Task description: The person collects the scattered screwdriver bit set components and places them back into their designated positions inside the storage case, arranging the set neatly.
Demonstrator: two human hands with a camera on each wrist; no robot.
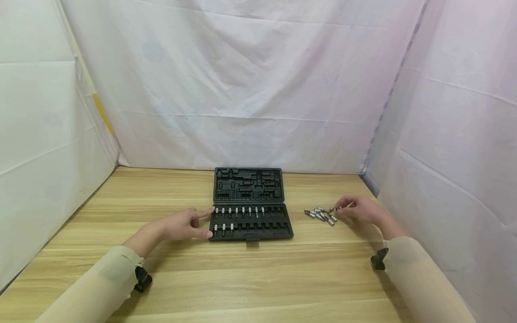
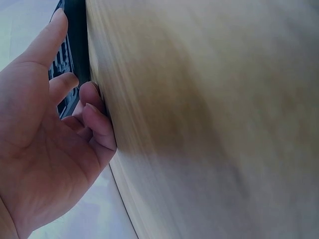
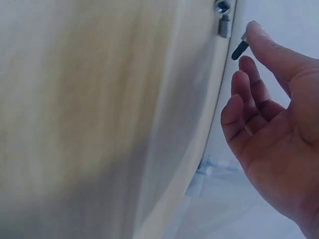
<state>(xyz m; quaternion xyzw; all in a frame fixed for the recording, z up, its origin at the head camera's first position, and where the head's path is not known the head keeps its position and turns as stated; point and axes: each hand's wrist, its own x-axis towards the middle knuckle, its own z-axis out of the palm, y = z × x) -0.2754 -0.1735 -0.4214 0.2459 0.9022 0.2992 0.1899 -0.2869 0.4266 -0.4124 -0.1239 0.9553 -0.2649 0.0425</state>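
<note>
A black socket case (image 1: 251, 237) lies unfolded on the table, with several silver bit sockets (image 1: 236, 212) upright in its back row and 3 at the left of its front row. My left hand (image 1: 183, 224) touches the case's left edge, index finger at the hinge end and thumb at the front corner; its other fingers are bent in the left wrist view. Beside a loose pile of bit sockets (image 1: 322, 216), my right hand (image 1: 359, 210) pinches one bit socket (image 3: 240, 50) between thumb and fingertips, its dark tip pointing out.
The moulded lid (image 1: 249, 169) of the case leans back toward a white sheet (image 1: 242, 89) behind the table. More white sheeting (image 1: 452, 134) hangs at the right, and another sheet (image 1: 36, 112) at the left. Wood-grain tabletop (image 1: 258, 278) spreads in front of the case.
</note>
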